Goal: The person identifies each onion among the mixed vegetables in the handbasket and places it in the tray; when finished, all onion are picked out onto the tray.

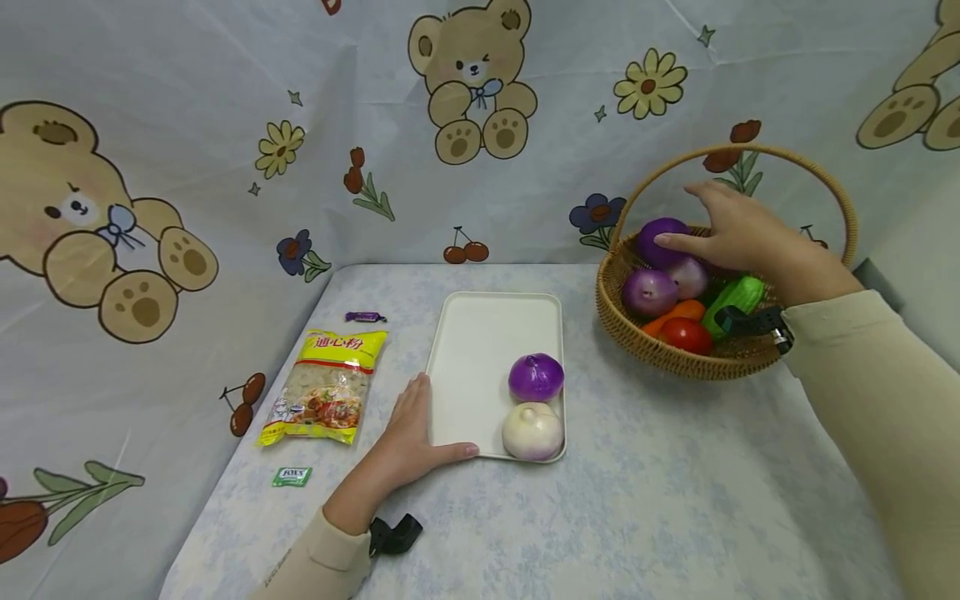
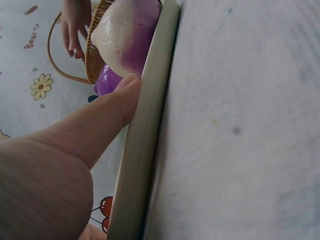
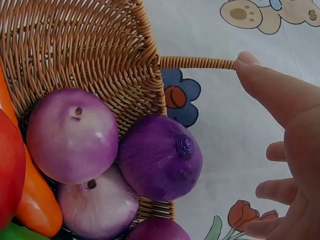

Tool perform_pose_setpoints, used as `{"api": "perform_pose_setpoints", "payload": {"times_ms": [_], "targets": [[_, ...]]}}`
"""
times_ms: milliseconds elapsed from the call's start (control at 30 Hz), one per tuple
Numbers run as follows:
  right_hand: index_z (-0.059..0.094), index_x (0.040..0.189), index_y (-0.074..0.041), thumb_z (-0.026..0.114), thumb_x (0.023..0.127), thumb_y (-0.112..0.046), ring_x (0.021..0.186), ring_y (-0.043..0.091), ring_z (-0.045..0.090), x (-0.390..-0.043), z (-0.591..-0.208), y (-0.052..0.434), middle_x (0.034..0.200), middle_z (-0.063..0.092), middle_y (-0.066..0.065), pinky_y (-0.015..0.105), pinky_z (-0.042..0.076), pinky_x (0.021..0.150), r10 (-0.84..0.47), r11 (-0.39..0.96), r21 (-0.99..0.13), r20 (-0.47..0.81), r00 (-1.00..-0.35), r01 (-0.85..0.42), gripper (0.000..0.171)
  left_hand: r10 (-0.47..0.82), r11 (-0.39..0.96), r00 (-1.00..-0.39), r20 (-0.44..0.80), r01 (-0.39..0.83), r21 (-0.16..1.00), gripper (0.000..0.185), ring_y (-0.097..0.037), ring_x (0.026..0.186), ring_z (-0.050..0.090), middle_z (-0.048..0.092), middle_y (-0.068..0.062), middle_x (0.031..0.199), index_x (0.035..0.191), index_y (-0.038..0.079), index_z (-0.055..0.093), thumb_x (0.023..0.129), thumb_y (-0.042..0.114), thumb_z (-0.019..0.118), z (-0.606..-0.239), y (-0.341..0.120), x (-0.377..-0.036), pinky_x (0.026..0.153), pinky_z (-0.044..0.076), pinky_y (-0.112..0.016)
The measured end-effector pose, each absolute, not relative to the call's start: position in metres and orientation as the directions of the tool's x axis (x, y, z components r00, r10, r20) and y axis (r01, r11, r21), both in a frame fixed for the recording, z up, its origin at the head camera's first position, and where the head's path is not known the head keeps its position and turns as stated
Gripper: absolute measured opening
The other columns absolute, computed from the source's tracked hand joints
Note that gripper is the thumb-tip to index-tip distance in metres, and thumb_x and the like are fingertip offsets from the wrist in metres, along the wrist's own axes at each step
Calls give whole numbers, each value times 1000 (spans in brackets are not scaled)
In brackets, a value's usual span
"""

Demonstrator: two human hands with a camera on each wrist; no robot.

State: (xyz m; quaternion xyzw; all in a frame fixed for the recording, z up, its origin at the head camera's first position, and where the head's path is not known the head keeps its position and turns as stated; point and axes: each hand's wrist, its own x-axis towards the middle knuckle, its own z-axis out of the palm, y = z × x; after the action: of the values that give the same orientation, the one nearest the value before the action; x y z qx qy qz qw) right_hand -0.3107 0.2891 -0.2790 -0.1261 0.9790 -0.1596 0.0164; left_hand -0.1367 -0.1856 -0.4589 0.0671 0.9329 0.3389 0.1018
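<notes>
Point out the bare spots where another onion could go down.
Free: the tray left and rear, behind the purple onion and white onion; the table between tray and basket. Crowded: the basket under the right hand; the tray's left edge, held by the left hand, beside the pasta bag.

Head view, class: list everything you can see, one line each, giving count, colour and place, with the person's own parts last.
tray: one, white, table centre
onions on tray: two, purple and whitish, right end
basket: one, wicker, far right
onions in basket: three or more, purple
carrot: one, orange, in basket
tomato: one, red, in basket
cucumber: one, green, in basket
pasta bag: one, yellow, left of tray
left hand: rests at tray corner
right hand: fingers on top basket onion
</notes>
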Motion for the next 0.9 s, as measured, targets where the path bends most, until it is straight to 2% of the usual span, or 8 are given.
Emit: {"api": "perform_pose_setpoints", "payload": {"times_ms": [200, 567, 900], "targets": [[13, 164, 10, 63, 98, -66, 149, 59, 14, -314, -278, 287, 164, 14, 40, 73, 14, 116, -274, 916, -304, 4, -962, -262, 112, 196, 767, -970, -142, 61, 639, 145, -36, 158, -3, -2, -18, 174, 167, 0, -1, 75, 70, 86, -457, -185, -136, 124, 8, -56], [13, 162, 14, 70, 98, -57, 149, 58, 15, -332, -292, 286, 162, 18, 42, 69, 13, 119, -323, 890, -353, -41, -946, -288, 111, 193, 774, -971, -145, 60, 630, 145, -36, 158, -3, -2, -18, 174, 167, 0, -2, 75, 70, 85, -456, -185, -136, 125, 8, -55], [22, 162, 10, 77, 99, -29, 139, 59, 34, -344, -315, 288, 157, 31, 40, 72, 28, 113, -360, 889, -323, -49, -932, -326, 92, 195, 772, -970, -145, 60, 633, 144, -37, 158, -2, -1, -19, 174, 167, -1, -1, 76, 68, 86, -456, -184, -135, 125, 7, -55]]}}
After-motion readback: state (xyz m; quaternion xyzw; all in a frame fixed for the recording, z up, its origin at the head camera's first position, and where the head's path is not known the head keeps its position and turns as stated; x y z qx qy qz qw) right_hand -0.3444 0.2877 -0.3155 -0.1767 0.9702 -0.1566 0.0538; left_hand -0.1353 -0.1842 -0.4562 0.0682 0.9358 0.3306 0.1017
